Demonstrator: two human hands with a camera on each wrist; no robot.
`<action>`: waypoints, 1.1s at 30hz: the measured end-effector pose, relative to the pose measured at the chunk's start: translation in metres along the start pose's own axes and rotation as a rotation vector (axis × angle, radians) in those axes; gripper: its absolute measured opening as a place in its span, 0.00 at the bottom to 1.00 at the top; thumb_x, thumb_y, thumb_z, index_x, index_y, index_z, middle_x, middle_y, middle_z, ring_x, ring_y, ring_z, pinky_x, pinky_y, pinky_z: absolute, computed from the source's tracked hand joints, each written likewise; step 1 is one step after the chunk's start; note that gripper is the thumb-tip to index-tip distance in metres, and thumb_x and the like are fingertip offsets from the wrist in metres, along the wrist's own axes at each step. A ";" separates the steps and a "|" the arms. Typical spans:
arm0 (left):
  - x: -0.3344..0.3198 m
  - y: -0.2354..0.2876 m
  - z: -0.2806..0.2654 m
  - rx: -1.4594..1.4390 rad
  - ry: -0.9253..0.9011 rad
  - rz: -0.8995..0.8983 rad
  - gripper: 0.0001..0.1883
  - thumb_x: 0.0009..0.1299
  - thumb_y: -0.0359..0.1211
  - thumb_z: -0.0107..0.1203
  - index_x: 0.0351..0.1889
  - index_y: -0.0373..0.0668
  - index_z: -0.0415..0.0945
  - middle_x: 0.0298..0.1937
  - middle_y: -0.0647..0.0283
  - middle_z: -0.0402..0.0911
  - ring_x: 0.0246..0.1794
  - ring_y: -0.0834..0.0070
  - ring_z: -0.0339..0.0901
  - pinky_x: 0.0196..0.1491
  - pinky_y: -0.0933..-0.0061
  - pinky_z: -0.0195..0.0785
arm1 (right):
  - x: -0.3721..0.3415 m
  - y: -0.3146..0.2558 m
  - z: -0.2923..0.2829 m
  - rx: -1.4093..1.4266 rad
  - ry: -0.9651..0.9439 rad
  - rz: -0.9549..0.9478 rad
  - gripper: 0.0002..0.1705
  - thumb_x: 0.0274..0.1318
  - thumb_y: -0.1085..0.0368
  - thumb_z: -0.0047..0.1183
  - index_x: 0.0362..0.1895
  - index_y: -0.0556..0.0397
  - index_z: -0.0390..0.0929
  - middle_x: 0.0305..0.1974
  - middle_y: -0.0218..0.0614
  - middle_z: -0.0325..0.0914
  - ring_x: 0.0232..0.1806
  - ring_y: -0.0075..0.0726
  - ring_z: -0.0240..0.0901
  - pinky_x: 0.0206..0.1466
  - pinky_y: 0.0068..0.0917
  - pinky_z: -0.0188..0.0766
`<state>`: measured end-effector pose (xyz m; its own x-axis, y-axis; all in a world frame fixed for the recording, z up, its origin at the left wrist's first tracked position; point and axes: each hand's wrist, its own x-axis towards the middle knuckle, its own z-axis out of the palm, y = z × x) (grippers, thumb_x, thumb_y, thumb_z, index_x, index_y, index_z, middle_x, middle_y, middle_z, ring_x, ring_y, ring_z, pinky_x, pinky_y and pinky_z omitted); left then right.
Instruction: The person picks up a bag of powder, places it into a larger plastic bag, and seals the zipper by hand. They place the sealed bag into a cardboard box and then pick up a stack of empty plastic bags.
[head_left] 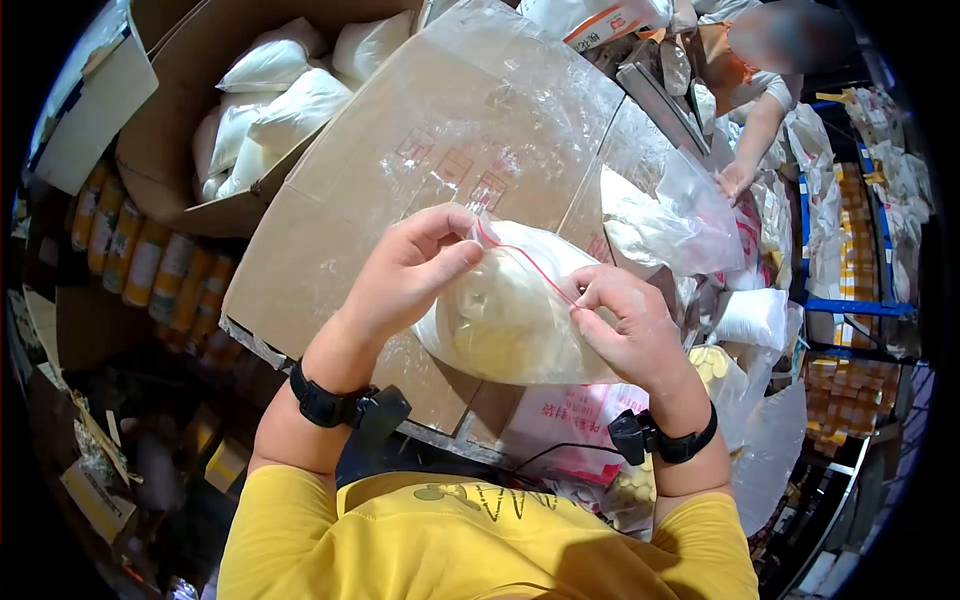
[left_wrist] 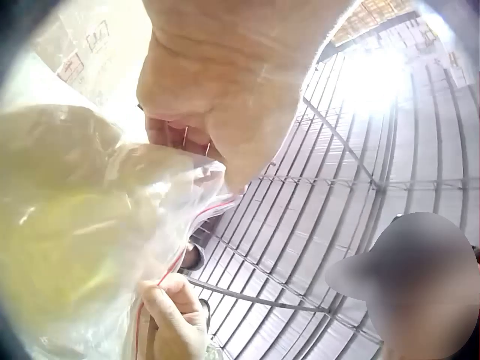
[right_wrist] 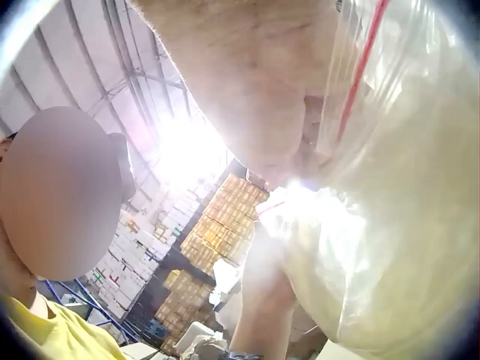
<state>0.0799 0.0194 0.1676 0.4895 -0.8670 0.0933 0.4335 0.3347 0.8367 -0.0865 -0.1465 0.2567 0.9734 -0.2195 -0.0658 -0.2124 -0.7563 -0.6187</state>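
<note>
Yellow shirt cloth [head_left: 480,540] lies nearest the head camera, at six o'clock from the clear bag [head_left: 495,325], which is the centre of the clock here. Far left, at nine o'clock, stand yellow cylinders [head_left: 150,260] with pale labels. Between ten and eleven o'clock, an open carton [head_left: 165,165] holds plump white bags [head_left: 300,110]. A black wristband [head_left: 335,400] sits at eight o'clock.

At ten o'clock the left hand [head_left: 422,265] pinches one end of the bag's edge between thumb and fingers; from that hand, the bag lies toward four o'clock. Pale yellow contents show through the plastic, and a red strip [head_left: 535,265] runs along the edge between both hands. Behind it spreads a dusty cardboard sheet [head_left: 370,170].

At three o'clock the right hand [head_left: 630,320] pinches the strip's other end between thumb and fingers; the bag lies at nine o'clock from it. A pink-printed bag [head_left: 560,425] is at five o'clock. Toward two o'clock, another person's hand [head_left: 738,180] is at a bag of white powder [head_left: 645,220]. Far right, at three o'clock, stands a blue rack [head_left: 860,307].
</note>
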 end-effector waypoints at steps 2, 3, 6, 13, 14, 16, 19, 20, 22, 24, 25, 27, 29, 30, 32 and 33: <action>0.004 -0.005 -0.003 0.134 0.043 0.031 0.05 0.67 0.28 0.54 0.39 0.37 0.73 0.41 0.67 0.74 0.43 0.81 0.69 0.49 0.78 0.61 | -0.001 0.001 -0.002 -0.001 -0.009 -0.015 0.04 0.47 0.71 0.53 0.27 0.56 0.70 0.38 0.39 0.75 0.38 0.43 0.74 0.42 0.32 0.70; 0.005 -0.006 -0.001 0.171 0.092 0.032 0.04 0.67 0.27 0.54 0.38 0.37 0.73 0.40 0.67 0.74 0.42 0.81 0.69 0.48 0.79 0.61 | -0.002 0.001 -0.003 -0.010 -0.008 -0.031 0.05 0.47 0.70 0.54 0.27 0.55 0.71 0.38 0.39 0.76 0.38 0.43 0.74 0.43 0.32 0.70; 0.010 -0.019 -0.001 0.355 0.263 0.227 0.04 0.65 0.24 0.54 0.37 0.37 0.74 0.37 0.68 0.76 0.40 0.82 0.70 0.46 0.80 0.63 | 0.000 -0.003 -0.001 -0.038 0.073 -0.033 0.06 0.46 0.68 0.57 0.30 0.54 0.74 0.39 0.39 0.76 0.40 0.44 0.74 0.44 0.33 0.70; 0.005 -0.020 -0.001 -0.026 0.278 0.147 0.03 0.68 0.26 0.53 0.37 0.36 0.74 0.36 0.67 0.77 0.40 0.81 0.72 0.46 0.79 0.65 | 0.037 -0.027 0.010 -0.118 0.172 -0.139 0.08 0.46 0.65 0.60 0.30 0.54 0.76 0.39 0.40 0.76 0.42 0.46 0.74 0.44 0.35 0.71; 0.004 -0.020 -0.003 -0.032 0.261 0.158 0.03 0.68 0.27 0.53 0.37 0.37 0.74 0.36 0.66 0.77 0.39 0.81 0.72 0.46 0.79 0.65 | 0.042 -0.027 0.012 -0.111 0.135 -0.144 0.08 0.46 0.66 0.59 0.29 0.55 0.75 0.39 0.40 0.76 0.41 0.46 0.74 0.44 0.35 0.71; 0.003 -0.022 -0.007 -0.045 0.230 0.178 0.04 0.69 0.28 0.53 0.38 0.37 0.74 0.37 0.66 0.77 0.39 0.82 0.72 0.46 0.80 0.65 | 0.051 -0.027 0.014 -0.096 0.056 -0.156 0.07 0.46 0.67 0.58 0.27 0.56 0.74 0.38 0.40 0.76 0.40 0.47 0.75 0.43 0.35 0.71; 0.003 -0.025 -0.010 -0.040 0.270 0.145 0.05 0.69 0.29 0.52 0.38 0.37 0.74 0.37 0.66 0.78 0.39 0.82 0.72 0.45 0.79 0.65 | 0.060 -0.024 0.014 0.013 -0.083 0.025 0.08 0.47 0.68 0.56 0.30 0.57 0.72 0.34 0.42 0.76 0.36 0.49 0.75 0.41 0.35 0.71; 0.003 -0.026 -0.011 -0.078 0.263 0.131 0.05 0.69 0.29 0.52 0.38 0.37 0.74 0.37 0.66 0.78 0.39 0.82 0.72 0.45 0.79 0.66 | 0.062 -0.023 0.016 0.095 -0.055 0.059 0.09 0.48 0.68 0.56 0.32 0.58 0.71 0.33 0.43 0.76 0.36 0.49 0.75 0.41 0.35 0.71; 0.003 -0.028 -0.011 -0.156 0.248 0.099 0.05 0.69 0.29 0.52 0.38 0.37 0.74 0.37 0.66 0.79 0.39 0.82 0.73 0.45 0.79 0.66 | 0.064 -0.019 0.021 0.259 0.000 0.131 0.12 0.49 0.67 0.56 0.37 0.58 0.71 0.32 0.45 0.76 0.34 0.50 0.75 0.40 0.35 0.71; 0.003 -0.026 -0.010 -0.218 0.245 0.075 0.05 0.70 0.30 0.52 0.38 0.38 0.74 0.37 0.67 0.78 0.38 0.83 0.72 0.44 0.80 0.65 | 0.068 -0.019 0.023 0.214 -0.003 0.080 0.19 0.49 0.62 0.58 0.44 0.56 0.70 0.32 0.48 0.77 0.34 0.50 0.76 0.38 0.36 0.71; 0.003 -0.026 -0.009 -0.227 0.247 0.074 0.05 0.70 0.30 0.52 0.38 0.38 0.74 0.36 0.67 0.78 0.38 0.83 0.72 0.44 0.80 0.65 | 0.070 -0.026 0.022 0.146 -0.024 0.063 0.19 0.48 0.62 0.59 0.43 0.56 0.70 0.32 0.48 0.77 0.34 0.50 0.76 0.38 0.36 0.71; 0.004 -0.028 -0.010 -0.210 0.272 0.092 0.05 0.69 0.30 0.53 0.37 0.38 0.74 0.35 0.68 0.77 0.37 0.84 0.71 0.43 0.81 0.64 | 0.074 -0.032 0.024 0.013 -0.072 0.007 0.18 0.47 0.60 0.60 0.40 0.56 0.73 0.31 0.47 0.77 0.33 0.51 0.76 0.37 0.37 0.71; 0.005 -0.033 -0.010 -0.156 0.317 0.125 0.05 0.69 0.30 0.53 0.37 0.39 0.73 0.34 0.69 0.76 0.36 0.85 0.70 0.42 0.81 0.64 | 0.078 -0.034 0.028 -0.007 -0.072 0.008 0.15 0.47 0.60 0.58 0.37 0.57 0.74 0.30 0.48 0.77 0.32 0.51 0.75 0.36 0.38 0.70; 0.005 -0.033 -0.008 -0.135 0.331 0.139 0.05 0.69 0.30 0.53 0.37 0.39 0.73 0.34 0.70 0.76 0.36 0.85 0.70 0.42 0.82 0.63 | 0.080 -0.034 0.029 -0.017 -0.070 0.012 0.14 0.47 0.60 0.58 0.35 0.57 0.75 0.29 0.48 0.77 0.32 0.52 0.75 0.36 0.38 0.70; 0.007 -0.033 -0.005 -0.093 0.355 0.169 0.05 0.69 0.30 0.53 0.37 0.39 0.73 0.34 0.70 0.75 0.36 0.86 0.69 0.41 0.82 0.63 | 0.083 -0.032 0.030 0.041 -0.067 0.060 0.12 0.48 0.61 0.56 0.32 0.57 0.76 0.28 0.48 0.77 0.31 0.52 0.75 0.35 0.39 0.70; 0.006 -0.033 -0.005 -0.119 0.339 0.152 0.04 0.69 0.30 0.53 0.37 0.39 0.73 0.35 0.69 0.75 0.37 0.84 0.69 0.43 0.81 0.63 | 0.084 -0.031 0.031 0.070 -0.065 0.084 0.11 0.48 0.62 0.55 0.31 0.58 0.76 0.28 0.49 0.76 0.31 0.52 0.74 0.35 0.39 0.70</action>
<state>0.0728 0.0047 0.1375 0.7682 -0.6401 0.0112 0.4121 0.5078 0.7565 0.0045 -0.1226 0.2463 0.9565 -0.2378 -0.1692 -0.2890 -0.6914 -0.6621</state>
